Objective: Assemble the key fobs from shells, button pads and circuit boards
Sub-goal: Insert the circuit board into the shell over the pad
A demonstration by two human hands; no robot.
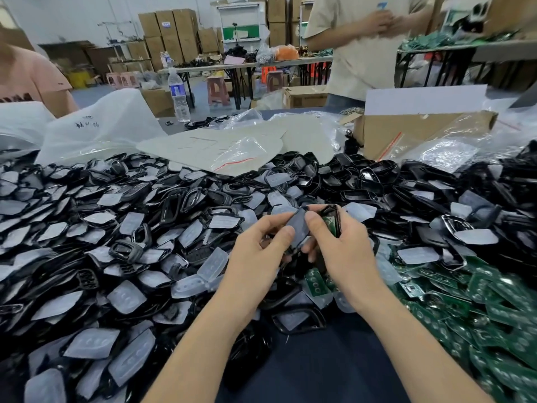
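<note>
One pad (299, 228), left hand (255, 253), shell (332, 213), right hand (341, 251)

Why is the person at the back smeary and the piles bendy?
Head view: the standing person's hands are motion-blurred; the wide lens curves the shell piles near the edges; the left hand on the button pad and right hand on the shell look sharp.

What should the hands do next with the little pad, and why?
Probably press the button pad flat into the shell: the left hand pinches the pad at the shell's edge, the right hand grips the shell, and a green circuit board already sits inside it.
</note>
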